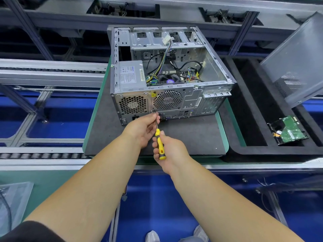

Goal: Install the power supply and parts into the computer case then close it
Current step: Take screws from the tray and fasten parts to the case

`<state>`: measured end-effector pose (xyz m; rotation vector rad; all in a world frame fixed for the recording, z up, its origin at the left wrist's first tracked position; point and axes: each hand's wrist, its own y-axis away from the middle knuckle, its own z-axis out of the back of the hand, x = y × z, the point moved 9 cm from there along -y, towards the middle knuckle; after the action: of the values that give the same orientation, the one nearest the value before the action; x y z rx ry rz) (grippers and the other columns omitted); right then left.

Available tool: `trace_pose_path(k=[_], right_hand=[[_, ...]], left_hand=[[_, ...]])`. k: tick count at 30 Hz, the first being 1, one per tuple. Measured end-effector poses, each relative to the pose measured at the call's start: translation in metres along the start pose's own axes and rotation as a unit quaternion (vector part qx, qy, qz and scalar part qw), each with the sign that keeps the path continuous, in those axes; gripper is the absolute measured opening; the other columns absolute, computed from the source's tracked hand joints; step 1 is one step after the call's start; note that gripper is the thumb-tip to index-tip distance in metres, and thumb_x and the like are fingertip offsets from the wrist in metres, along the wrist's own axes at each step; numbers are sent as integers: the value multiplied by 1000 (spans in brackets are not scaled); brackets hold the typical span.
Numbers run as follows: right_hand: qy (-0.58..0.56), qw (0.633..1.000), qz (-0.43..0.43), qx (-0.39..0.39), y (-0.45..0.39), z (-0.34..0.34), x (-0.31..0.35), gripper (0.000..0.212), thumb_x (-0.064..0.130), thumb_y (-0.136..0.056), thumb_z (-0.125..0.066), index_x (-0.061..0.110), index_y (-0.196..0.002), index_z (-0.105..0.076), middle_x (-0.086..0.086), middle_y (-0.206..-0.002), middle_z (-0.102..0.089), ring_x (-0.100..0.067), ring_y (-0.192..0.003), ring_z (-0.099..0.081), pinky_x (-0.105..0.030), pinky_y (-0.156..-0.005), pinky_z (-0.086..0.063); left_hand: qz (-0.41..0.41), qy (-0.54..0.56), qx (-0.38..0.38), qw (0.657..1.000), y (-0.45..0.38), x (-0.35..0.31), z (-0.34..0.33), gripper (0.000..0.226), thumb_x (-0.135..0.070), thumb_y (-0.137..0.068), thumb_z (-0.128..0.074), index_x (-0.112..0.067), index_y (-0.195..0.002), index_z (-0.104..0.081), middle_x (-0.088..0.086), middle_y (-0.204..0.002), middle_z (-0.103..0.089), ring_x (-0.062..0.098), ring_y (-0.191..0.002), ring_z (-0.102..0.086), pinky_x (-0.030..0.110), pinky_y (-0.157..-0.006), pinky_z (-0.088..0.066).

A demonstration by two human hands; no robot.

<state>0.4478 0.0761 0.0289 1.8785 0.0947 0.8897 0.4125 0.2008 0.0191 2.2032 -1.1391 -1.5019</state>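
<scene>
The open computer case (pixel 167 74) lies on the counter (pixel 192 137). Right hand (pixel 172 149) grips a yellow screwdriver (pixel 160 144); left hand (pixel 145 130) pinches its shaft, steadying the tip at a rear power supply (pixel 131 74) screw.

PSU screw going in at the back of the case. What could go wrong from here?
1. The screwdriver tip sits at a screw hole on the rear panel, steadied only by the left hand pinching the shaft; it may slip and drop the screw.
2. The right hand holds the handle at a slant, so the screw could cross-thread.
3. Loose cables rise above the open case and may snag the side panel.
</scene>
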Motion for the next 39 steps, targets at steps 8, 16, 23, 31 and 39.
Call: trace_pose_path(k=[8,16,23,31,39], right_hand=[[-154,980,-81,99,2,-20,-15,41,43,-102,-45,7,-92,-64,-2,-56,-51,-9,-41,-40,-18,-37,-33],[-26,999,38,16,-4,-4,4,28,32,-90,-71,5,-94,-68,-3,-66,-60,-10,-52,-53,-21,-48,-46],[-53,998,-28,33,-2,-16,-2,41,40,-101,-50,6,-87,-67,-1,-53,-57,-8,-41,-47,-20,-40,-40],[-98,992,-36,75,-6,-14,-8,27,36,-89,-70,9,-92,-66,-3,-61,-53,-10,-44,-46,-19,-40,-38],[66,996,47,-36,-10,7,9,28,37,-84,-76,12,-79,-65,-3,-73,-61,-12,-58,-52,-23,-48,-43]], left_hand=[[21,-63,4,998,0,2,0,14,-22,-94,-61,-15,-92,-73,-7,-76,-72,1,-64,-65,20,-62,-49],[18,-37,-14,999,-6,0,-2,10,-15,-92,-63,-11,-84,-67,-6,-61,-70,0,-52,-64,11,-51,-49],[36,-74,-36,996,-8,1,5,18,-23,-86,-72,-12,-72,-67,-6,-54,-63,2,-39,-46,17,-46,-39],[-170,-611,-85,769,38,-76,-9,35,-41,-94,-53,-13,-81,-69,4,-83,-72,24,-84,-65,34,-76,-52],[-494,-674,21,548,97,-169,-106,31,-51,-87,-57,-25,-103,-60,-8,-96,-60,13,-95,-51,35,-83,-44]])
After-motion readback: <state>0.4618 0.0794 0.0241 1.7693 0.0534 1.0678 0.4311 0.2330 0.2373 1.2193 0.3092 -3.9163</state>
